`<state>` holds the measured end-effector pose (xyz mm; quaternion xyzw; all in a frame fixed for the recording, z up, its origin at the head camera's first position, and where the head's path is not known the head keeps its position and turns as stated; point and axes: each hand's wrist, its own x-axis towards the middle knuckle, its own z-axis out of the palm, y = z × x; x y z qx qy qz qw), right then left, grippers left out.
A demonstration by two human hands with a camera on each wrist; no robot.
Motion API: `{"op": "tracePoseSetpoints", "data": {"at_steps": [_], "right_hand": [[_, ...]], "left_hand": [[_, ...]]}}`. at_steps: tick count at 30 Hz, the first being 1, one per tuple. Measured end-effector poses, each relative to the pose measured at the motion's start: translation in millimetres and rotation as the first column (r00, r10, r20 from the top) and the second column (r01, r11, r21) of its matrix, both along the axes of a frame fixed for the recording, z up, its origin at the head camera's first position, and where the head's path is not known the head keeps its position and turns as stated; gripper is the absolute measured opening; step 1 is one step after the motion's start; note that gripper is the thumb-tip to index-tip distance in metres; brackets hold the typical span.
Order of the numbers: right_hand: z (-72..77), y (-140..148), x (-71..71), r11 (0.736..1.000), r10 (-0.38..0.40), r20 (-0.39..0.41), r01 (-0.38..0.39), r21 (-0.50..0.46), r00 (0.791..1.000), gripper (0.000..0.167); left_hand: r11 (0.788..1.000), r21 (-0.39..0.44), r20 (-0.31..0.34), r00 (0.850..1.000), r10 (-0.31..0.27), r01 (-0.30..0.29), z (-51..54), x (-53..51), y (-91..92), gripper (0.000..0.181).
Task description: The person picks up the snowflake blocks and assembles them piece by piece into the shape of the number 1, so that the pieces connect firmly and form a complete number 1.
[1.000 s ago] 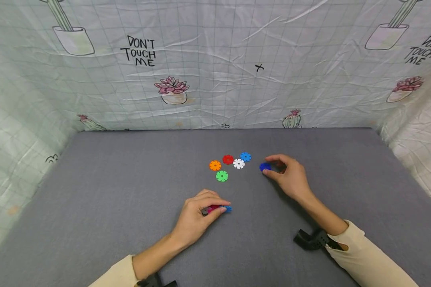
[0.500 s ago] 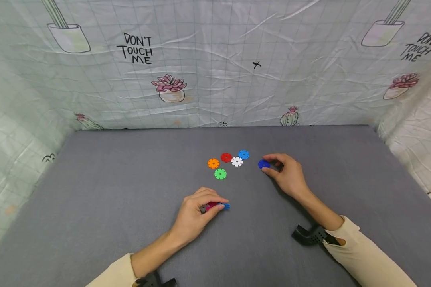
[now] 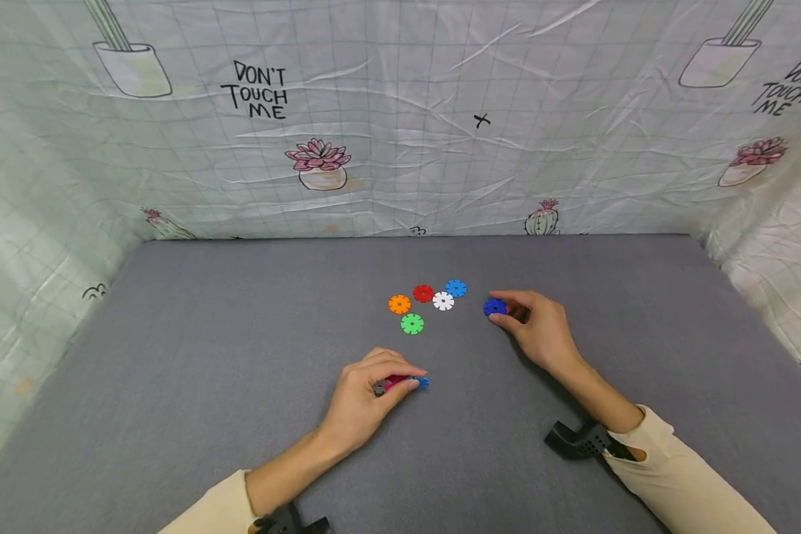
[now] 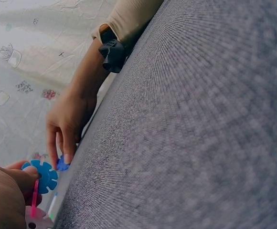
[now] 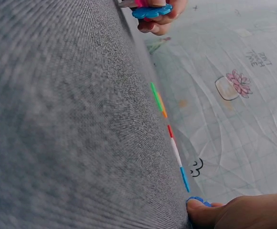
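My left hand [image 3: 363, 400] pinches a small cluster of slotted plastic discs just above the table. In the left wrist view it includes a light blue notched disc [image 4: 47, 177], a pink disc [image 4: 35, 198] seen edge-on, and a pale greyish disc [image 4: 39, 220] at the bottom. The fingers hide part of the cluster. Over to the right, my right hand [image 3: 542, 328] holds a dark blue slotted disc [image 3: 495, 307] between thumb and fingertips, low by the table surface. Its slotted face shows in the head view. The two hands are apart.
Loose slotted discs lie flat beyond the left hand: orange [image 3: 399, 305], green [image 3: 411, 324], red [image 3: 423, 294], white [image 3: 443, 301] and light blue [image 3: 456, 288]. The grey table [image 3: 240, 326] ends at a printed cloth wall [image 3: 414, 185] at the back.
The dark blue disc has tilted slightly in the right fingers, so more of its face shows than a second ago. My left hand and the loose discs stay nearly still.
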<state>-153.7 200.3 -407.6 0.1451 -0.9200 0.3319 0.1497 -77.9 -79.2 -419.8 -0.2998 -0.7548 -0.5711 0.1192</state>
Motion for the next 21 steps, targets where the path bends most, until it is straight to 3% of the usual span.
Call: {"op": "tracePoseSetpoints", "data": {"at_steps": [4,7,14,21], "right_hand": [[-1.0,0.3,-0.5,1.0,0.008,-0.041,-0.008,-0.002,0.999,0.033],[1.1,-0.7,0.1,1.0,-0.004,-0.021,0.004,-0.022,1.0,0.032],[13.6,-6.8,6.5,0.992,-0.021,0.161,0.04,-0.12,0.987,0.034],[19.6,-12.2,12.4,0.972,0.05,0.326,0.028,-0.232,0.944,0.039]], "left_hand": [[1.0,0.0,0.005,1.0,0.007,-0.007,0.9,-0.1,0.2,0.012],[1.0,0.004,0.001,1.0,0.01,-0.01,1.3,-0.3,0.5,0.012],[1.0,0.012,-0.003,1.0,0.013,-0.012,1.7,-0.5,0.7,0.012],[1.0,0.009,-0.005,1.0,0.017,-0.017,1.6,-0.6,0.4,0.011]]}}
